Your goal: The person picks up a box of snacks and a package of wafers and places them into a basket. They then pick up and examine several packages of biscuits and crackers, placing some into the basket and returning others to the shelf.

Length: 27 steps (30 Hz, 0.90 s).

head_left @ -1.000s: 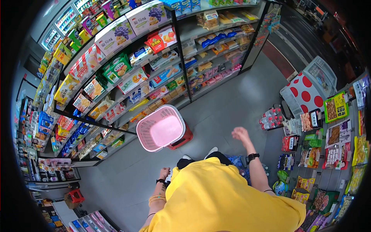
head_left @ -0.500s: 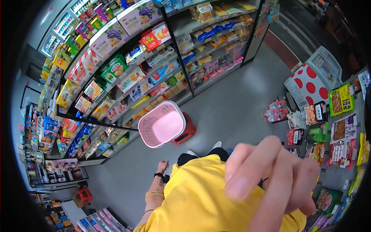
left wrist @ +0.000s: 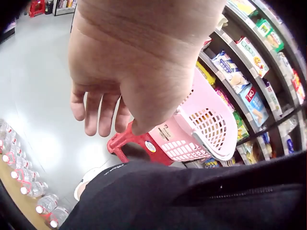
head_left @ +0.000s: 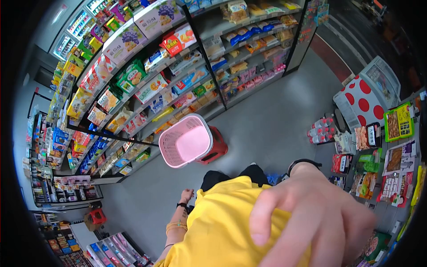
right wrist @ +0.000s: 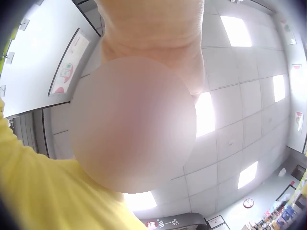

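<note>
My left hand (head_left: 187, 194) hangs beside the yellow shirt in the head view; the left wrist view shows this hand (left wrist: 129, 72) empty, its fingers loosely extended. A pink basket (head_left: 189, 141) on a red stool (head_left: 216, 146) stands on the floor in front; in the left wrist view the basket (left wrist: 192, 129) lies beyond the fingers. Large and close to the head camera, my right hand (head_left: 313, 218) is raised over the shirt, fingers spread and slightly bent, holding nothing visible. A blurred round patch covers this hand in the right wrist view.
Curved shelves (head_left: 147, 102) of boxed snacks run along the left and front. Bottles in packs (head_left: 321, 131) stand on the right, near a red-dotted freezer (head_left: 360, 102). Hanging snack packs (head_left: 399, 123) line the right wall. Grey floor (head_left: 262, 120) lies between.
My right hand has risen from low on the right to close before the head camera, then turned and spread its fingers. My left hand stays low. The view has shifted slightly.
</note>
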{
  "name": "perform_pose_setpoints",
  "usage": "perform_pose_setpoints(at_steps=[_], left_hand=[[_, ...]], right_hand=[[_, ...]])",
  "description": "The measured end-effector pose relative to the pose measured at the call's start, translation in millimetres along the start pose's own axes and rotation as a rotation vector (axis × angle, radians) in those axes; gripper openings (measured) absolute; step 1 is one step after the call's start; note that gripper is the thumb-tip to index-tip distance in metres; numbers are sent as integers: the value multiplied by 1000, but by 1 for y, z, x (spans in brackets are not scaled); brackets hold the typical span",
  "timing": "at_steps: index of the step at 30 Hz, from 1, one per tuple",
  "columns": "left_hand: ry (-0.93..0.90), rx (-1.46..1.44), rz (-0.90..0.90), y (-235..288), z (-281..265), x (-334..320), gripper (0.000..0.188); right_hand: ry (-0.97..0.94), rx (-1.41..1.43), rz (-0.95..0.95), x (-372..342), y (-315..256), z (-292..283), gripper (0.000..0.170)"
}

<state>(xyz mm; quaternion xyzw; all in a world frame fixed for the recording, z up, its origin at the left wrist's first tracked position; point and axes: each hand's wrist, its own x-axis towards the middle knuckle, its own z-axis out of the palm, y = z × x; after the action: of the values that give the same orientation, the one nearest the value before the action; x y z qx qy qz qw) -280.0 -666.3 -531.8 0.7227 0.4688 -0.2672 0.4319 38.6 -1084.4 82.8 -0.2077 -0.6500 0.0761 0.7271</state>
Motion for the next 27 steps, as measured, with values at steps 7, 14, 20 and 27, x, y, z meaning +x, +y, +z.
perform_pose_setpoints(at_steps=[7,14,20,27], left_hand=[[18,-18,-29,8,14,-8,30],[51,-147,-43,37,41,-20,31],[24,-196,-74,35,68,-23,32],[-49,-132,-127,44,82,-17,32]], right_hand=[[152,-328,329,-64,54,-64,40],[-272,-1141,1759,-463,156,-142,59],[977,-426,2262,-727,42,-65,33],[1591,-284,2098,-734,2,-22,27]])
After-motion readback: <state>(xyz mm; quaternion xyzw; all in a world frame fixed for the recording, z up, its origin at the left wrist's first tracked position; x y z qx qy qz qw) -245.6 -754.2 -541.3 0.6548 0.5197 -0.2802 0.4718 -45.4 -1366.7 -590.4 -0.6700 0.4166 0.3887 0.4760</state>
